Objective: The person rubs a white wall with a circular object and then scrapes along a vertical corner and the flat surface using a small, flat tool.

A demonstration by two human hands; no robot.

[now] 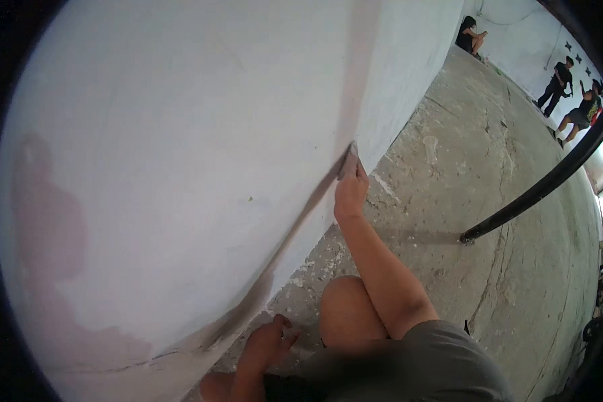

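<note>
My right hand (pixel 350 194) reaches forward to the white wall (pixel 201 134), close to the wall's corner and low over the floor. Its fingers are closed on a small grey flat piece (pixel 348 162) pressed to the wall surface; its exact kind is hard to make out. Down by the foot of the wall, my left hand (pixel 266 343) hangs over the floor near my knee (pixel 345 308). Its fingers are loosely bent and apart, with nothing visible in them. A shadow of my arm runs along the wall's lower part.
A black pole (pixel 543 187) stands on the cracked concrete floor (pixel 449 281) to the right. Crumbs of debris lie along the wall's base. One person (pixel 471 37) sits at the far wall; two others (pixel 557 86) are at the far right. A crack marks the wall's lower left.
</note>
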